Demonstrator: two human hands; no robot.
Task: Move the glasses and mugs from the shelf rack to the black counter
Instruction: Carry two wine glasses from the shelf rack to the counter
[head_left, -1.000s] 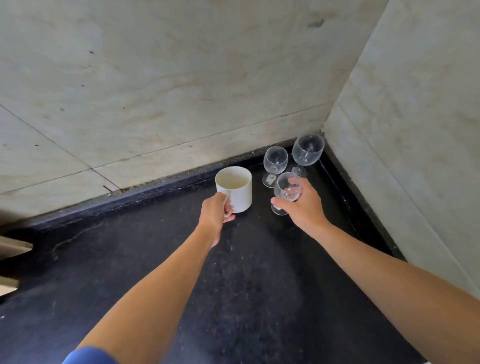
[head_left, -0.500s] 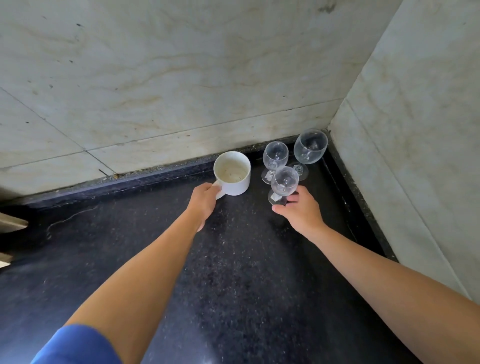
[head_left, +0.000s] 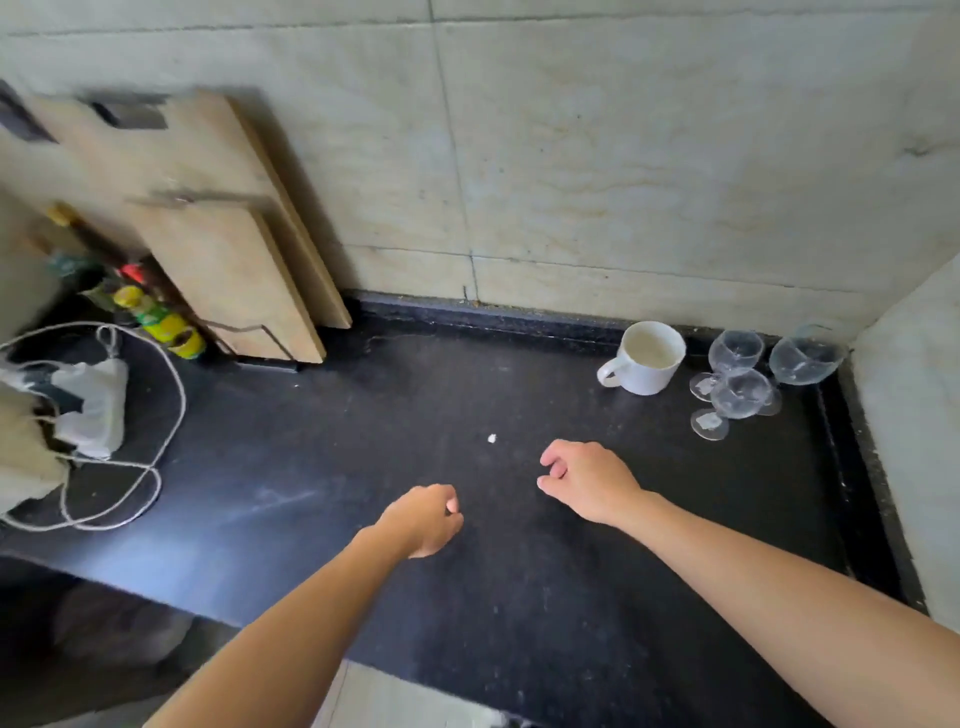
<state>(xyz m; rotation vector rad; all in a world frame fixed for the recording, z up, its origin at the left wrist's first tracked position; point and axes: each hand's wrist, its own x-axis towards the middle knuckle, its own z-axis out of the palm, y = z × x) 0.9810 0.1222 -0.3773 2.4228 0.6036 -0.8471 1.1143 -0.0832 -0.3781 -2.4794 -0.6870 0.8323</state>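
This is a home kitchen: a speckled black counter (head_left: 363, 467) runs along a wall (head_left: 623, 156) of pale stone tiles. Wooden cutting boards (head_left: 218, 249) lean against that wall at the counter's back left, with small bottles (head_left: 161, 322) beside them. A white mug (head_left: 649, 358) and stemmed glasses (head_left: 740, 392) stand in its back right corner.

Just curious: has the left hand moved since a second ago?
Yes: the left hand drew back from the white mug, toward the black counter's near edge.
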